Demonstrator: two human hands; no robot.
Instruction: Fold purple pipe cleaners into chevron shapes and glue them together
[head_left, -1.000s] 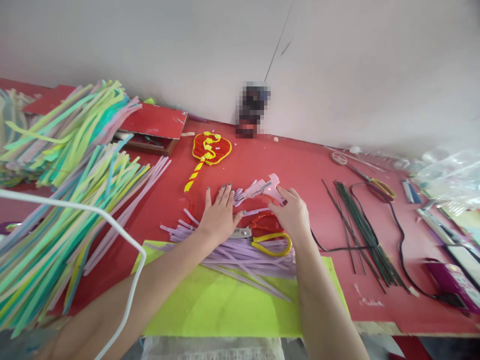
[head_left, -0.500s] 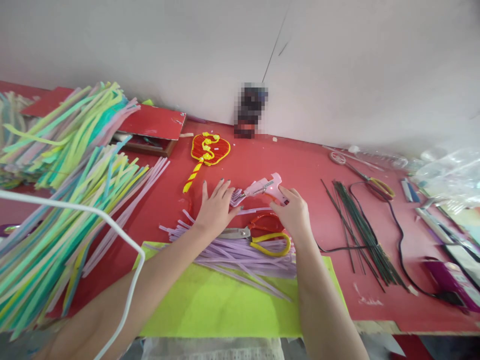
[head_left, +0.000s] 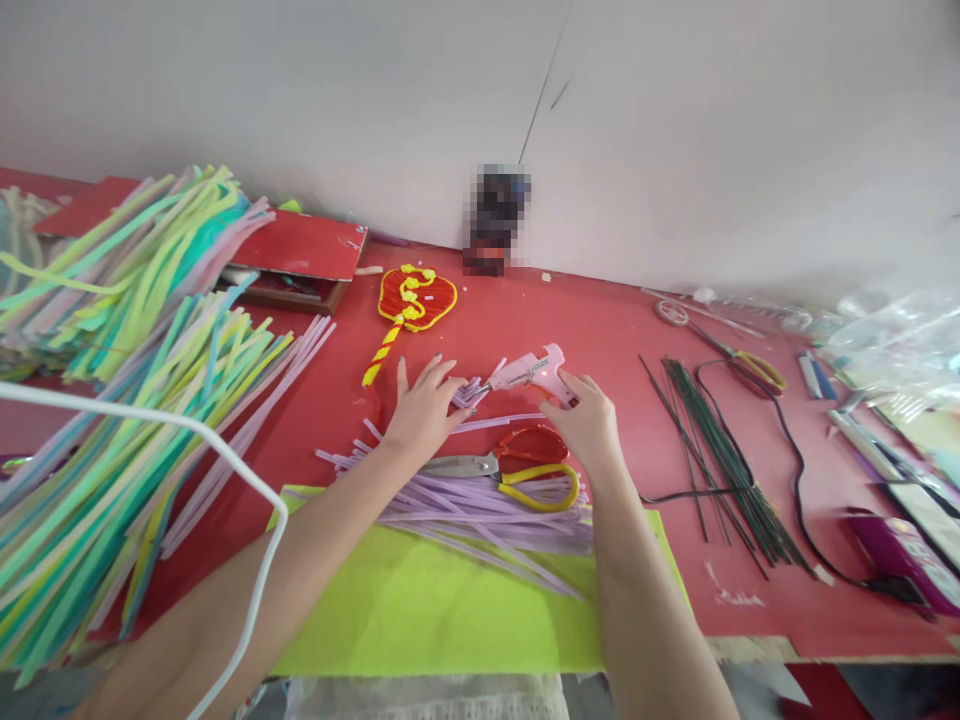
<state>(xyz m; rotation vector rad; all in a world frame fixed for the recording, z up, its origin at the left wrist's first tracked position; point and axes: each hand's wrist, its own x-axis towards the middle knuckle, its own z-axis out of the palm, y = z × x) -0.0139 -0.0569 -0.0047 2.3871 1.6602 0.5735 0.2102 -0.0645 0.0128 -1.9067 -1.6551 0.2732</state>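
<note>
My left hand (head_left: 421,402) pinches a small folded piece of lilac pipe cleaner (head_left: 466,392) between thumb and index finger, with the other fingers spread. A pink hot glue gun (head_left: 525,372) is gripped in my right hand (head_left: 586,415), its metal nozzle at the lilac piece. Whether the nozzle touches the piece I cannot tell. Below both hands, scissors (head_left: 540,495) with one red and one yellow handle lie on a pile of lilac pipe cleaners (head_left: 480,520). A red and yellow pipe-cleaner fan (head_left: 435,300) lies beyond my left hand.
Large bundles of coloured pipe cleaners (head_left: 172,400) cover the left side, with a white cable (head_left: 247,470) crossing in front. Dark green stems (head_left: 720,460), gold-handled scissors (head_left: 757,370) and a black cord (head_left: 799,470) lie right. A yellow-green sheet (head_left: 450,620) lies at the front edge.
My left hand and the lilac piece have shifted slightly left. The glue gun stays nearly in place, its nozzle showing more clearly. The view has shifted a little.
</note>
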